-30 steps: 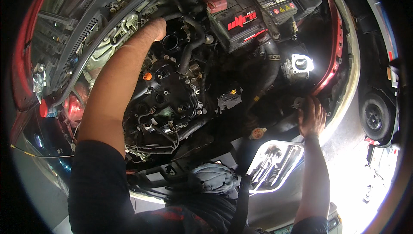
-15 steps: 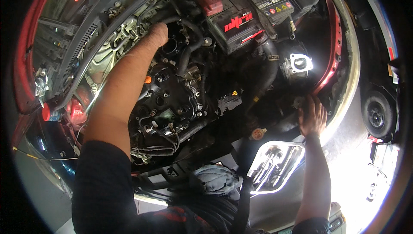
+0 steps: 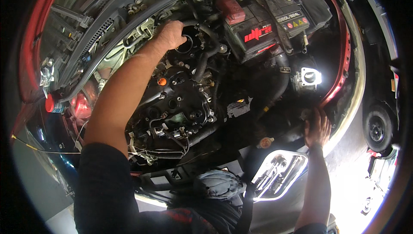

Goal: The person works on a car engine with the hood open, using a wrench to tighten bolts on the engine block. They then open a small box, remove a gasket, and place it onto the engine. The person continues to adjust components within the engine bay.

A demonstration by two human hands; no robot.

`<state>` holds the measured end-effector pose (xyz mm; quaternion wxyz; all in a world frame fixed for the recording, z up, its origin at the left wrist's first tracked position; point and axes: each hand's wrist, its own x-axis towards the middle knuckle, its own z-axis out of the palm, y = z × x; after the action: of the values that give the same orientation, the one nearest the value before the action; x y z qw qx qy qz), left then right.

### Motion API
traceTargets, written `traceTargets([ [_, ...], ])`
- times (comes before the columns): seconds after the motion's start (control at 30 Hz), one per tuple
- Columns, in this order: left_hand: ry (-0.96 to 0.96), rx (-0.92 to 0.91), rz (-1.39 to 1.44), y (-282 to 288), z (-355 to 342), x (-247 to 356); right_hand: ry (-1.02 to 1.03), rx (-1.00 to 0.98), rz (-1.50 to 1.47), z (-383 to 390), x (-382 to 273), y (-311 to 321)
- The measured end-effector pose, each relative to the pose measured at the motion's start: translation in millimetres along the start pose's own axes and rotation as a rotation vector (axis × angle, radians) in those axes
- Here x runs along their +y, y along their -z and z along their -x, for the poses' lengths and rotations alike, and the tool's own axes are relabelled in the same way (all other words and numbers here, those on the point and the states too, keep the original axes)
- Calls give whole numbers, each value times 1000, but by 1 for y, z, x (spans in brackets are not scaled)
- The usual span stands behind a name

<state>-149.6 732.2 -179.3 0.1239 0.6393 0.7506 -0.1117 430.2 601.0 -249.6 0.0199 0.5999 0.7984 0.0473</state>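
My left arm reaches across the engine to its back side, where my left hand [image 3: 172,35] is closed, with fingertips turned down out of sight. Whatever it grips, if anything, is hidden. Just beside the thumb is a round black opening [image 3: 184,44]. The black engine cover [image 3: 165,94] with an orange cap [image 3: 161,81] lies below that forearm. My right hand [image 3: 318,130] rests with fingers spread on the dark front edge of the engine bay. A metal throttle body [image 3: 310,77], brightly lit, sits farther in from it.
A black battery [image 3: 258,34] with a red terminal cover [image 3: 232,9] stands at the back. A light-coloured tray [image 3: 258,197] holding several tools lies near my right forearm. Beside it sit a radiator cap [image 3: 266,142] and a grey cloth-like bundle [image 3: 220,184]. A thick hose [image 3: 279,87] crosses the bay.
The whole view has shifted, so the engine bay appears farther right and mostly lower. My left hand has turned slightly, showing its thumb beside the opening. The right hand stays on the edge.
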Motion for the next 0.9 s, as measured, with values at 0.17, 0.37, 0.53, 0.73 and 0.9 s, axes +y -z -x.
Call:
traceTargets([
  [0.17, -67, 151, 220, 17, 34, -12, -19, -11, 28, 1, 0, -2],
  [0.37, -42, 365, 377, 22, 53, -19, -34, -56, 75, 1, -1, -2],
  [0.53, -76, 421, 609, 22, 69, -29, -9, -10, 44, 1, 0, -3],
  [0.73, 62, 385, 846, 11, 110, -52, -12, 5, 21, 2, 1, -4],
  [0.9, -48, 341, 719, -8, 105, -43, -4, 17, -12, 2, 1, -5],
])
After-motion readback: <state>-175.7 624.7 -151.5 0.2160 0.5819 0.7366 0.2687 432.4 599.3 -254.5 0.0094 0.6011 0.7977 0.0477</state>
